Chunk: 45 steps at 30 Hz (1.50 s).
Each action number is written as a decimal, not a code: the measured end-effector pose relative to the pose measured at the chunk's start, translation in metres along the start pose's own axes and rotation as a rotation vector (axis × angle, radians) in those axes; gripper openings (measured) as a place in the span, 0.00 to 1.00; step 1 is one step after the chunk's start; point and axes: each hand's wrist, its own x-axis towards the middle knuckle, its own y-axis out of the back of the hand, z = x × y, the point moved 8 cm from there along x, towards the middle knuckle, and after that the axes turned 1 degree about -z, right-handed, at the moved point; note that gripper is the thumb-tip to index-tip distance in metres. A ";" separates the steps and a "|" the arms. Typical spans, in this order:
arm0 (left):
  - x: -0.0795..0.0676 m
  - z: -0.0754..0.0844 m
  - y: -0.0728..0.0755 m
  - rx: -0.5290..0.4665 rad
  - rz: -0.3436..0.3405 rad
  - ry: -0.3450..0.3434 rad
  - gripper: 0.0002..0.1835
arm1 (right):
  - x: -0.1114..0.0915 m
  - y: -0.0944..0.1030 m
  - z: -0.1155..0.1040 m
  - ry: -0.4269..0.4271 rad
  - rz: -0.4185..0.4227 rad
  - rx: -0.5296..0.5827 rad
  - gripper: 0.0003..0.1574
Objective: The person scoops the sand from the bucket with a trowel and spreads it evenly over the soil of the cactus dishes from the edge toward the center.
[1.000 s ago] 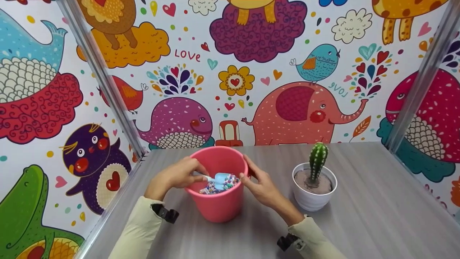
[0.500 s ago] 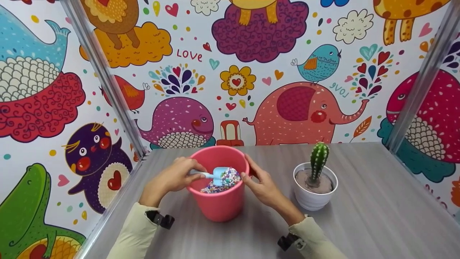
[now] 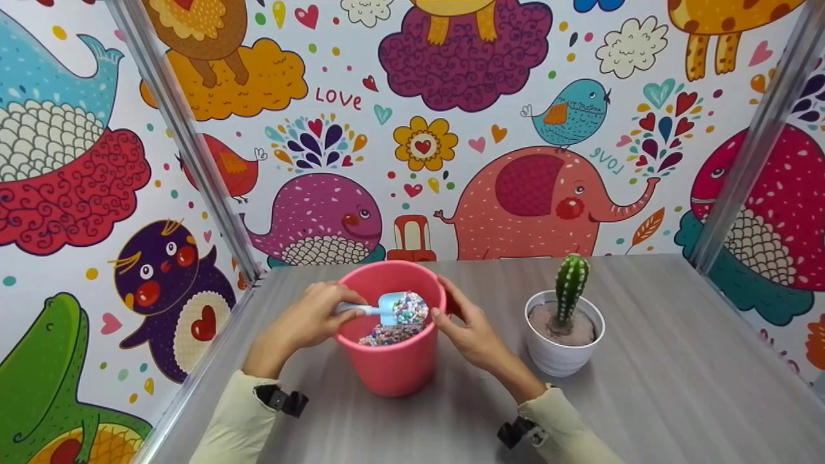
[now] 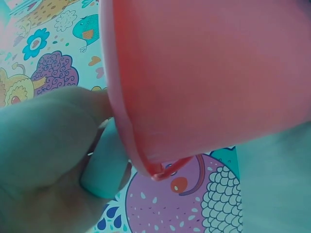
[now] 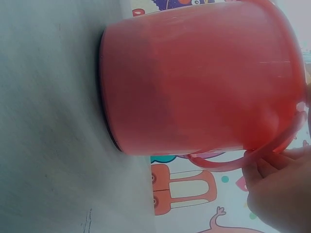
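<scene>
My left hand [image 3: 316, 317] grips the handle of a light blue toy shovel [image 3: 388, 304] inside the pink bucket [image 3: 394, 370]. The shovel's blade carries a heap of small multicoloured beads [image 3: 411, 308], held above more loose beads [image 3: 388, 335] in the bucket. Seen from the left wrist, the handle end [image 4: 103, 162] pokes out of the fist beside the bucket's wall. My right hand [image 3: 474, 332] grasps the bucket's right rim, thumb at the front. The right wrist view shows its fingers near the bucket's pink carrying handle [image 5: 221, 166], which hangs along the side.
Right of the bucket, a green cactus [image 3: 571, 287] stands in a white pot [image 3: 562, 357] on the grey wood-grain table [image 3: 670, 386]. Cartoon-printed walls [image 3: 422, 193] close off the back and left, with metal posts [image 3: 193, 148] at the corners.
The left hand has drawn slightly left and the shovel has risen from among the beads, its blade now heaped with them. The right hand and bucket stay in place.
</scene>
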 end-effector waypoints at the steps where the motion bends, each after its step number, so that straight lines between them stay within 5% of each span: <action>1: 0.000 0.000 0.000 0.000 0.004 0.000 0.10 | 0.000 0.000 0.000 0.001 -0.002 0.001 0.45; 27: -0.001 0.017 0.011 0.000 0.146 -0.042 0.09 | -0.015 0.013 -0.010 0.021 0.060 -0.102 0.35; 34: 0.004 0.024 0.012 -0.028 0.154 -0.045 0.09 | -0.030 0.029 -0.011 0.053 0.093 -0.148 0.33; 45: 0.015 0.040 0.003 -0.067 0.180 -0.145 0.08 | -0.064 0.065 -0.019 0.121 0.139 -0.304 0.28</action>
